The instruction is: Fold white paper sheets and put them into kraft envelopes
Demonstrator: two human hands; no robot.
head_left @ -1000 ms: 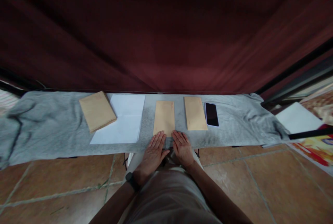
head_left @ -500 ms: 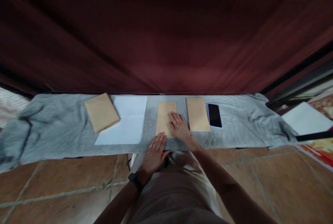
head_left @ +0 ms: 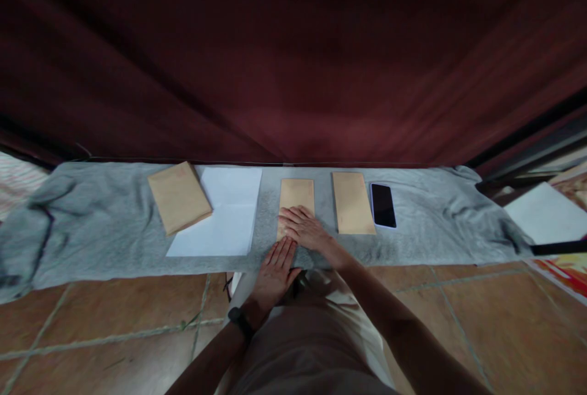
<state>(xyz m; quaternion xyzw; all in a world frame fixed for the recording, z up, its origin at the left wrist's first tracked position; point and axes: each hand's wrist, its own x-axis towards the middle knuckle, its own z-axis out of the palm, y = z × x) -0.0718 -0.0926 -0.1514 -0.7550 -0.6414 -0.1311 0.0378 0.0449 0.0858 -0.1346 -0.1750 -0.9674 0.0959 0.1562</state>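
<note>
A tan paper envelope [head_left: 298, 192] lies upright on the grey cloth in front of me, its lower part covered by my hands. My right hand [head_left: 305, 228] rests flat across its lower half, fingers stretched toward the left edge. At the envelope's near end, my left hand [head_left: 274, 273] lies flat with its fingertips on the paper, just below the right fingers. A dark watch [head_left: 239, 320] is on the left wrist. To the right lies another tan envelope [head_left: 353, 202], perhaps a stack.
White paper sheets [head_left: 229, 217] lie on the left, partly under a pile of tan envelopes [head_left: 180, 198]. A phone [head_left: 383, 205] is beside the right envelope. The grey cloth [head_left: 110, 217] covers a narrow surface before a dark red curtain [head_left: 293, 77]. The floor is tiled [head_left: 137, 303].
My right hand has slid left and slightly toward me over the envelope, from its right edge to its lower middle. My left hand has stayed nearly in place.
</note>
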